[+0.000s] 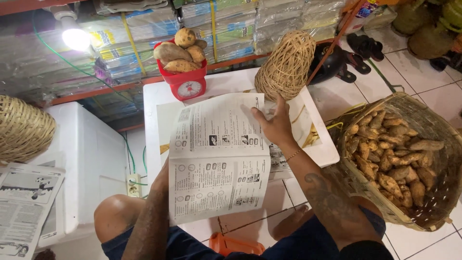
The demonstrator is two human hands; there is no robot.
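Over the white worktop [159, 103]: printed paper sheet [216, 159], right hand [276, 126] pressing its upper edge, fingers spread flat; left hand [163, 180] behind the sheet, grip hidden. Red scale [185, 82] carries sweet potatoes [179, 54]; basket [433, 120] alongside. Step: laying out paper; smoothing follows, probably.

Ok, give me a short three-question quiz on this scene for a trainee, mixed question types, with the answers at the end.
1. True or false: the red scale on the white table has sweet potatoes in its pan.
2. Multiple choice: the right hand rests on A) the ball of twine, B) the printed paper sheets, C) the woven basket.
3. Short answer: what fills the woven basket on the floor at the right?

Key:
1. True.
2. B. The palm lies on the sheets' right edge; the left hand is hidden behind the paper.
3. Sweet potatoes.
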